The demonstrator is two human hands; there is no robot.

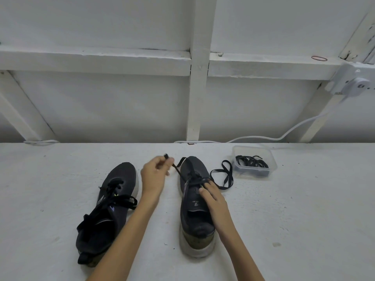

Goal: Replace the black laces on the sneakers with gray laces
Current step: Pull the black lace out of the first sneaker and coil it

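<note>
Two dark sneakers stand on the white floor, toes pointing away from me. The left sneaker (110, 207) is laced with a black lace tied in a loose bow. On the right sneaker (194, 207) the black lace (222, 176) is partly undone, and its free half loops on the floor to the shoe's right. My left hand (155, 174) pinches the other end of that lace and holds it up and to the left of the toe. My right hand (212, 196) rests on the right sneaker's tongue, fingers on the lacing.
A clear plastic box (253, 162) holding several dark laces sits on the floor to the right of the shoes. A white cable (284, 134) runs along the wall base to a socket (353, 84) at upper right. A white framed wall stands behind.
</note>
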